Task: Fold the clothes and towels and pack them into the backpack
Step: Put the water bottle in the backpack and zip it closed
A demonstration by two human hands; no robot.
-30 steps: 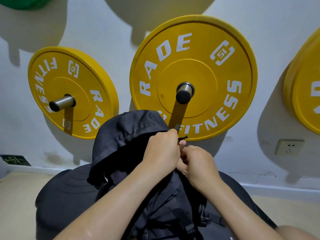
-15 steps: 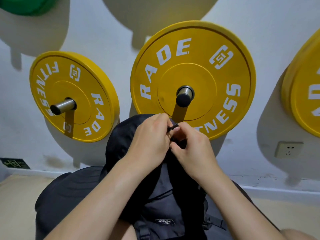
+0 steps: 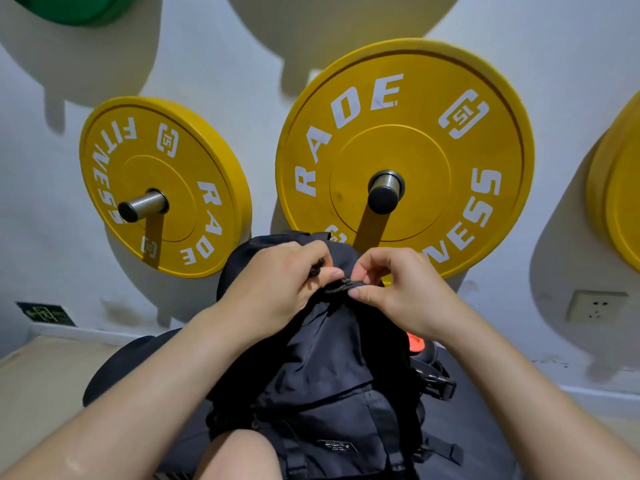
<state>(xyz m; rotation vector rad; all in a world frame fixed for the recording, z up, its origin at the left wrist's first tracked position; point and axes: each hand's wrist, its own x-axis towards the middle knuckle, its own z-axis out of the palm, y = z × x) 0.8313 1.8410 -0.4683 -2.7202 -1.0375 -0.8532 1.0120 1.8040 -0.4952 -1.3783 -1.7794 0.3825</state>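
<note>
Both hands have dropped lower against the big plate than half a second ago and drawn slightly apart, while the backpack's top has been pulled toward the camera.

A white wall (image 3: pixel 571 64) fills the room behind, hung with weight plates on steel pegs: a large yellow plate (image 3: pixel 415 109) marked "RADE FITNESS" at centre, a smaller yellow plate (image 3: pixel 166 157) to its left, the edge of a third yellow plate (image 3: pixel 623 188) at far right and a sliver of a green plate (image 3: pixel 79 8) at top left. A beige floor (image 3: pixel 38 393) meets the wall, where a socket (image 3: pixel 594 306) sits low on the right.

The black backpack (image 3: pixel 332 393) stands upright on a dark round pad (image 3: pixel 114 372), just in front of the person's bare knee (image 3: pixel 239 455), its top reaching the lower rim of the large plate. Its fabric is creased, with a small label (image 3: pixel 335 446) on the front pocket, a black buckle (image 3: pixel 438 386) on its right side and something orange (image 3: pixel 417 342) showing just behind it.

At the top, the left hand (image 3: pixel 277 292) curls its fingers round a black cord (image 3: pixel 317 266), thumb pressed beside the zipper (image 3: pixel 341 284). The right hand (image 3: pixel 401 289) pinches the zipper between thumb and forefinger, other fingers bent.
</note>
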